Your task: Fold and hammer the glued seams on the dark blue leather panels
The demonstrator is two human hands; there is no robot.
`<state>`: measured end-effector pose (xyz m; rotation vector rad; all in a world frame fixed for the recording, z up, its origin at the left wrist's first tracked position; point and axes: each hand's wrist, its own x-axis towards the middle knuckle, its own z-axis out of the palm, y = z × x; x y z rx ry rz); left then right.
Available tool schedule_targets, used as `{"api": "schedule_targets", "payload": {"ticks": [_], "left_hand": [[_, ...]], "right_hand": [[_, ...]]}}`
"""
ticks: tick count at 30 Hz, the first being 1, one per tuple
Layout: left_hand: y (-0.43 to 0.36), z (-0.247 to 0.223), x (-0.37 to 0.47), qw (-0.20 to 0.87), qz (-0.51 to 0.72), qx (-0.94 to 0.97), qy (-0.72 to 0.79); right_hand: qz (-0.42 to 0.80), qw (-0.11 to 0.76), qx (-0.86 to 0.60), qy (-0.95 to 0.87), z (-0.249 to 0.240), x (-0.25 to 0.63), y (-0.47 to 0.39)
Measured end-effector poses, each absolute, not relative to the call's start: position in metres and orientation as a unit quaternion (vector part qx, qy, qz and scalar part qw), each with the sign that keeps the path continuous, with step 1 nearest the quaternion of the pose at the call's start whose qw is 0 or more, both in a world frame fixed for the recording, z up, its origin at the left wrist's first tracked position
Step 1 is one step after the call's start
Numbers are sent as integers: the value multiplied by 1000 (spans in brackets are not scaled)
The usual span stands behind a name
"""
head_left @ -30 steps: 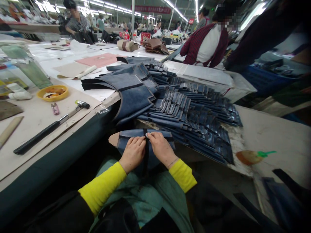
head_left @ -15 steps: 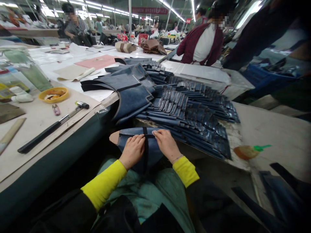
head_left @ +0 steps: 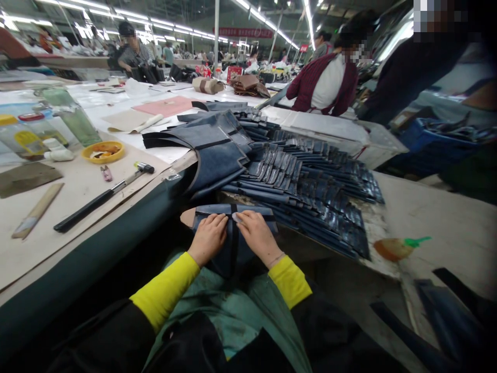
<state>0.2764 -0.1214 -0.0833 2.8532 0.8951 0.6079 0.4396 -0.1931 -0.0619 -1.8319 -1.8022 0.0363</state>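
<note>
A dark blue leather-like panel [head_left: 248,254] with a black strip down its middle hangs over my lap. Its upper edge is folded over, and a tan corner [head_left: 188,216] sticks out at the left. My left hand [head_left: 209,238] grips the folded edge just left of the strip, fingers curled over it. My right hand [head_left: 258,235] pinches the same fold at the strip, close beside the left. Something whitish shows at my right fingertips, too small to name. Behind the panel, several similar blue panels [head_left: 221,166] lie in overlapping rows.
To the left on the table are a hammer [head_left: 104,199], a yellow dish [head_left: 103,151], small pink snippers [head_left: 106,173], a flat wooden stick [head_left: 38,210] and jars. An amber bottle with a green nozzle [head_left: 396,248] lies at the right. Co-workers sit and stand beyond.
My right hand has slid left along the fold to the black strip, nearer my left hand. The left still grips the edge. The camera view has shifted slightly.
</note>
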Motion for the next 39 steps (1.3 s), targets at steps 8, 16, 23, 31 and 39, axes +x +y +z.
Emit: {"api": "schedule_targets", "payload": {"ticks": [8,16,23,31,39], "left_hand": [[-116,-84,271,39,201,928,310],[-94,-99,242,-8,229,932,280],[-76,-114,223,-63,252,924,281],[-61,-134,197,-50,268,909,316],[-66,-146,208,38,326,876,354]], "right_hand": [[18,227,-695,-681,-76,417,-172],[16,189,-695,-693,-68,387,-160],[17,168,-685,-708,-67,374,-144],[28,155,-660,-734,-64,355,-128],[26,157,-648,-745,-65,347,-120]]}}
